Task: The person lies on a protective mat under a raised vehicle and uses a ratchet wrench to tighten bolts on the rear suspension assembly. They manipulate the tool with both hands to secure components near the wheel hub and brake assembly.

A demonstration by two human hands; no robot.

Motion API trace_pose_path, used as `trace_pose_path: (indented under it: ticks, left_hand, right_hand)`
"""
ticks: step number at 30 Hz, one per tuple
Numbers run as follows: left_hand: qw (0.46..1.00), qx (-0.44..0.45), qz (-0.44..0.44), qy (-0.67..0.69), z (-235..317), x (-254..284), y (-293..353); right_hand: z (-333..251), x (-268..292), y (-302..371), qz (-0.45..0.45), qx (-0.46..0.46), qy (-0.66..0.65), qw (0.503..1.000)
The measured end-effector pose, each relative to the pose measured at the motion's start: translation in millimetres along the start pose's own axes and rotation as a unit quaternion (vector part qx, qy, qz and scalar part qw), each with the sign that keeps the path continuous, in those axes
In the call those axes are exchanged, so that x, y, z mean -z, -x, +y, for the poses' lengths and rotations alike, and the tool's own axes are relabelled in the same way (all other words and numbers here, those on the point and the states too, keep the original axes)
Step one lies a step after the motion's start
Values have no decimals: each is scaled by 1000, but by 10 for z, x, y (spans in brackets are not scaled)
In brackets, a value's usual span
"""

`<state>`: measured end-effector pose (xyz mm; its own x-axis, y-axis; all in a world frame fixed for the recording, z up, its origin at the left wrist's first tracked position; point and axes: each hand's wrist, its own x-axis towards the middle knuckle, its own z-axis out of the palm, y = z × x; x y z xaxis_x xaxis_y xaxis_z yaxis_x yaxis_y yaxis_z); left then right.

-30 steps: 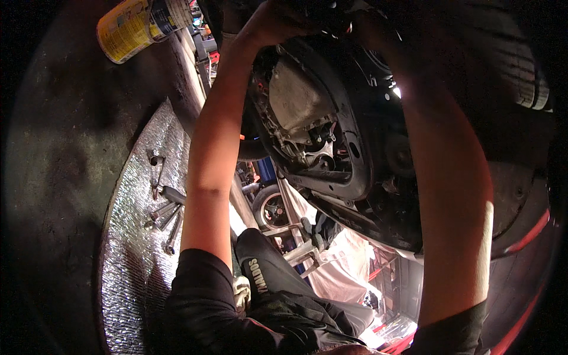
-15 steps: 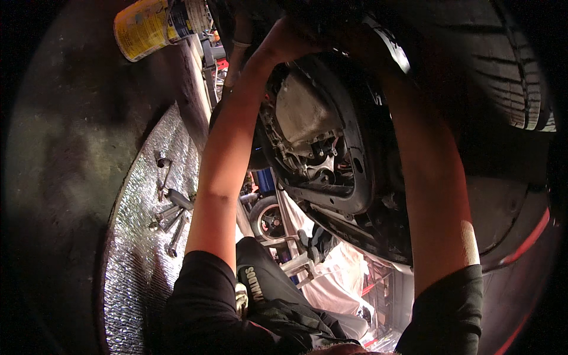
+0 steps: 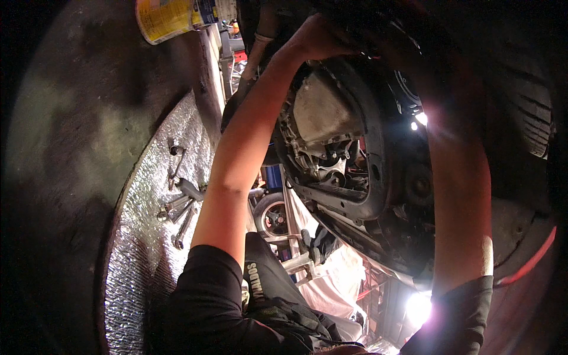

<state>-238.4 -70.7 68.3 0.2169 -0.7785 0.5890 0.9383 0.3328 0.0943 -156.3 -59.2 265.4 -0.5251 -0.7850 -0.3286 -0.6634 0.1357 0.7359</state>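
Both my arms reach up to the dark underside of a raised car. My left hand (image 3: 324, 40) is at the top, against dark parts beyond the rim of a black subframe (image 3: 374, 171); its fingertips are lost in shadow. My right forearm (image 3: 461, 201) runs up on the other side of the subframe, and its hand is hidden in darkness near the left one. Whether either hand grips anything does not show. Within the subframe opening sits a dull tan oil pan (image 3: 319, 109), with metal brackets and bolts below it.
On the left, a silver reflective mat (image 3: 139, 236) carries several wrenches and ratchets (image 3: 180, 207). A yellow bucket (image 3: 165, 21) stands at the upper left. A tire (image 3: 535, 112) is at the right. Below are a wheel (image 3: 272, 218), pale sheeting (image 3: 337, 266) and a bright lamp (image 3: 419, 307).
The view has shifted, so the mat, bucket and car parts sit farther right. Bright light now shows at the lower right and beside my right forearm. Both arms stay raised.
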Motion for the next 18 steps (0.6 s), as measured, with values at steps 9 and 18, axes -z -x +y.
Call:
trace_pose_path:
  ticks: [9,18]
  left_hand:
    - [986,-99,42,-125,34,-206,-63]
    - [961,47,-21,271,518,177,-117]
  right_hand:
    - [56,87,9,-18,9,-28,999]
    - [49,-132,-204,-30,46,-112,992]
